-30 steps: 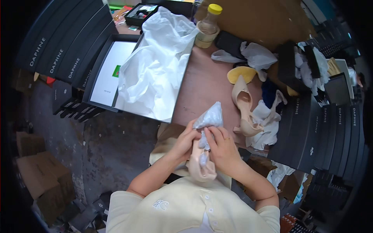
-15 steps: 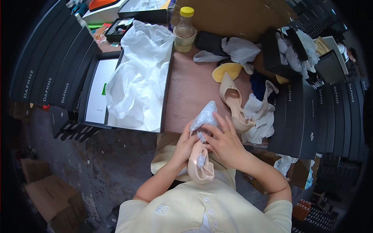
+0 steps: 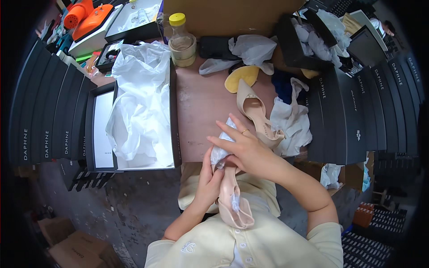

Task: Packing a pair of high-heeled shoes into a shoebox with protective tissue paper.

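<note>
A beige pointed shoe [image 3: 229,190] is held in front of my body, its heel end toward me and its toe pointing away. Translucent wrapping [image 3: 219,154] covers the toe, and a bit of it also shows at the heel. My left hand [image 3: 208,181] is closed around the shoe's left side. Across the wrapped toe lies my right hand [image 3: 246,149], its fingers long over the wrapping and its thumb tucked at the near side. The matching beige shoe [image 3: 257,111] rests on the table just beyond my right hand, its toe against a yellow pad [image 3: 241,79].
An open black shoebox [image 3: 175,111] lined with white tissue paper [image 3: 138,107] stands on the left. Black shoeboxes are stacked on both sides [image 3: 40,107]. A yellow-lidded jar [image 3: 182,44], a black box of crumpled paper [image 3: 297,49] and a white cloth [image 3: 290,123] surround the table surface [image 3: 196,102].
The view has shifted, so the table things sit further left. My right hand has slid further over the wrapped toe, covering more of it. The held shoe's heel has swung slightly right.
</note>
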Demonstrator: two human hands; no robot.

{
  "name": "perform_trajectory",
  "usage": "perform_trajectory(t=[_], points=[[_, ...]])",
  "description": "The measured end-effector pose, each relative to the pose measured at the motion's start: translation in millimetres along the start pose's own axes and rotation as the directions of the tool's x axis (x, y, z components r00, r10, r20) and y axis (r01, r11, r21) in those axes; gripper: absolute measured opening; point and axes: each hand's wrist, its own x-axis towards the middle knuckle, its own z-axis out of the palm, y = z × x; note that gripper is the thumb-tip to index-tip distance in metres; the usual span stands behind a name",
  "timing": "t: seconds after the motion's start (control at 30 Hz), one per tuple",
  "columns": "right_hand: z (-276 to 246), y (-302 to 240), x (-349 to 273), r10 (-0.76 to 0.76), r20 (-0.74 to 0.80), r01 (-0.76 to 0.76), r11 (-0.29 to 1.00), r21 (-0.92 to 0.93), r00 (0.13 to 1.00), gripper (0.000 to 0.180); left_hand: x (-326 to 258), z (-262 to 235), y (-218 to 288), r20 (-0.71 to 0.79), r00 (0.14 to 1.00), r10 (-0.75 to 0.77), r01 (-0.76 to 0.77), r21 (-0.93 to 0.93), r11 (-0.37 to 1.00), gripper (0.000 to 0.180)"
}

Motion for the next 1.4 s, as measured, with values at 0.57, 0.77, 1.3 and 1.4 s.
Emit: perform_trajectory(t=[0.57, 0.77, 1.3, 1.4], points=[[-40.4, 51.8, 106.9, -0.053, -0.148, 0.07, 0.991, 0.113, 0.988, 0.055, 51.4, 12.0, 45.6, 0.015, 0.598, 0.802, -0.552, 0.733, 0.398, 0.067], [-68.0, 145.8, 118.3, 0.013, -0.624, -0.439, 0.723, -0.534, 0.781, 0.055, 73.0, -10.5, 5.9, -0.183, 0.681, 0.709, -0.25, 0.852, 0.461, 0.072], [-79.4, 60.0, -32.0, 0.226, -0.422, 0.184, 0.655, 0.733, 0.878, 0.04, 101.3, 86.1, 110.2, 0.07, 0.761, 0.645, -0.638, 0.262, 0.724, 0.081], [-59.4, 69.4, -58.7, 0.328, -0.304, 0.173, 0.373, 0.911, 0.894, 0.037, 93.1, 94.7, 118.4, 0.123, 0.923, 0.365, -0.375, 0.07, 0.925, 0.066]])
